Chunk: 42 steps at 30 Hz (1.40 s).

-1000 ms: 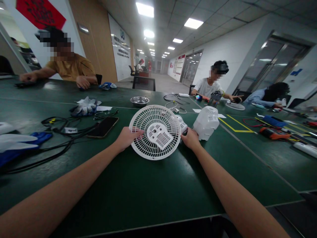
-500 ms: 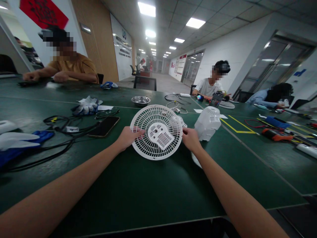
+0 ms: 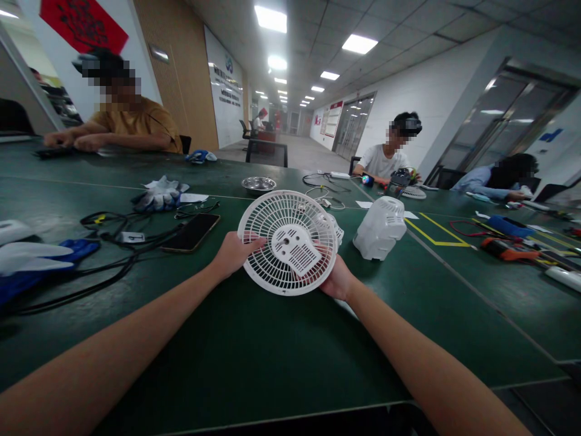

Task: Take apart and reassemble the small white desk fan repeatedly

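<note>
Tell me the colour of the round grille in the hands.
The round grille is white; it shows best in the head view.

White fan grille (image 3: 287, 242) tilted between left hand (image 3: 233, 253) and right hand (image 3: 336, 278), white housing (image 3: 380, 229) beside on the green table (image 3: 272, 357).

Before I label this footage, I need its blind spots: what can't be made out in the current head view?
- Right hand's grip: fingers largely behind the white grille.
- White part beyond it: mostly hidden by the grille.
- White-and-blue glove: cut off by the left edge.
- Cable label: marking too small to read.
</note>
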### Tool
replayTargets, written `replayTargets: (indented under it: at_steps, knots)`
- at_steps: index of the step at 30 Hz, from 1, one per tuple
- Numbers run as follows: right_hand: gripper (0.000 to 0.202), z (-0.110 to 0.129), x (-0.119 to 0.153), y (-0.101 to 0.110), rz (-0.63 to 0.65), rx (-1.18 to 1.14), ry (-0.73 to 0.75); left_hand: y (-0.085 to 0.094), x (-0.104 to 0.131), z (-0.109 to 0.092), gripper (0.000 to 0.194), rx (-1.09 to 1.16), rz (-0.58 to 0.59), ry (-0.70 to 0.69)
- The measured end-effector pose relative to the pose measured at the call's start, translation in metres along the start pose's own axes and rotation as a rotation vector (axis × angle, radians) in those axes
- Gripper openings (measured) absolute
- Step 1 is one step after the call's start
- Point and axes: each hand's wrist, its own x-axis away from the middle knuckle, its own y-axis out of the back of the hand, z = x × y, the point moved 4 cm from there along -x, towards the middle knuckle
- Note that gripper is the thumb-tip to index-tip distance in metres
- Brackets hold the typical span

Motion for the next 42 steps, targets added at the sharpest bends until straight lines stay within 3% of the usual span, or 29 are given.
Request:
replayTargets:
  at_steps: [5,9,13,15,18,23,27,32,34,37,40,42]
  knots:
    - [0.04,0.015,0.003,0.006,-0.229,0.127,0.356,-0.002,-0.006,0.005,0.045,0.107,-0.012,-0.055]
    - [0.055,0.03,0.013,0.017,-0.351,0.399,0.512,-0.001,-0.014,0.02,0.071,0.352,-0.053,0.078]
    - [0.067,0.038,0.022,0.021,-0.413,0.746,0.634,-0.003,-0.012,0.018,0.081,0.516,0.108,0.244]
    - [0.068,0.037,0.022,0.019,-0.398,0.907,0.669,-0.005,-0.007,0.014,0.078,0.57,0.213,0.339]
    - [0.071,0.033,0.019,0.015,-0.342,1.054,0.689,-0.009,-0.004,0.012,0.054,0.64,0.29,0.452]
    - [0.074,0.028,0.014,0.013,-0.227,1.162,0.688,-0.011,-0.009,0.018,0.023,0.702,0.189,0.519]
    - [0.074,0.029,0.014,0.012,-0.126,1.155,0.706,-0.012,-0.011,0.02,0.019,0.702,0.204,0.542]
    - [0.068,0.034,0.014,0.015,-0.087,1.132,0.731,-0.009,-0.013,0.023,0.019,0.641,0.169,0.517]
    - [0.058,0.039,0.013,0.021,-0.163,1.123,0.781,-0.008,-0.013,0.024,0.02,0.639,0.174,0.508]
    - [0.049,0.046,0.01,0.038,-0.389,1.13,0.858,-0.008,-0.013,0.026,0.018,0.638,0.175,0.498]
    - [0.052,0.049,0.004,0.063,-0.633,1.189,0.847,-0.008,-0.014,0.027,0.018,0.627,0.168,0.497]
    - [0.06,0.047,-0.003,0.08,-0.729,1.217,0.78,-0.008,-0.014,0.026,0.019,0.628,0.172,0.496]
